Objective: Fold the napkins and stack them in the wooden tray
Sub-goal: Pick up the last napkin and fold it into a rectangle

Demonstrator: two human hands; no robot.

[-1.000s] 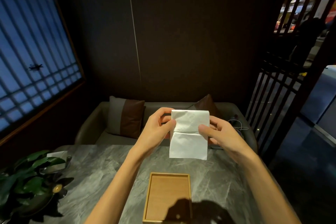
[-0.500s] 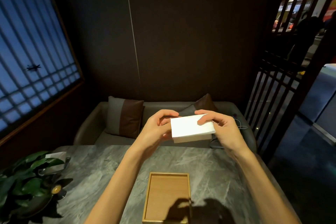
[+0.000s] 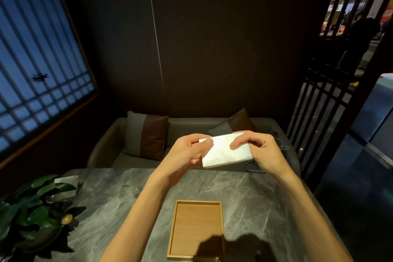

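Note:
A white napkin (image 3: 223,152), folded into a flat rectangle, is held in the air above the far part of the table. My left hand (image 3: 184,155) pinches its left end with the thumb on top. My right hand (image 3: 262,153) grips its right end, fingers curled over the upper edge. Below and nearer to me, a shallow wooden tray (image 3: 176,229) lies on the table with nothing in it; a hand shadow covers its near right corner.
The grey marble table (image 3: 119,202) carries a leafy plant in a dark dish (image 3: 32,217) at the left edge. A sofa with cushions (image 3: 146,136) stands beyond the table. A dark slatted screen (image 3: 319,121) rises at the right.
The napkin hung open with one fold a second ago. Its lower half has been folded up, and both hands now hold it flat as a compact rectangle, slightly lower.

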